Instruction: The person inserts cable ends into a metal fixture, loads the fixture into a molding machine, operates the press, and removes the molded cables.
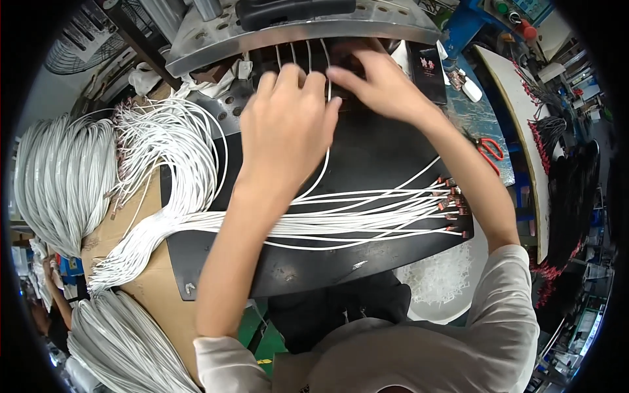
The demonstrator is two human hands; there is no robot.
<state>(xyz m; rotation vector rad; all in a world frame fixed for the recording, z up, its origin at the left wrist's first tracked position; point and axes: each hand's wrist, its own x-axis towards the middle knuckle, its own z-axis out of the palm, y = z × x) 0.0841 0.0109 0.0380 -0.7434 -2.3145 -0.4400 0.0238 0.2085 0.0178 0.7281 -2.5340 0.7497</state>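
My left hand (288, 128) is closed, its fingers curled over white cables (310, 56) that run up beneath the metal plate (386, 29) of a machine. Its thumb lies against one cable that curves down to the black work surface (386, 150). To its right, my right hand (380, 82) reaches toward the plate's underside. Thumb and forefinger are apart there, the thumb tip beside the same cable; the other fingertips are blurred or in shadow. Below both hands, a row of white cables (354, 219) lies across the surface, with small reddish-brown ends (452, 203) at the right.
Cable bundles (62, 177) and a loose white heap (173, 157) crowd the left on brown cardboard (147, 249). Red-handled scissors (491, 149) lie on the blue bench at right. A round bin (436, 275) of clear scraps stands below. Black cables (563, 216) hang at far right.
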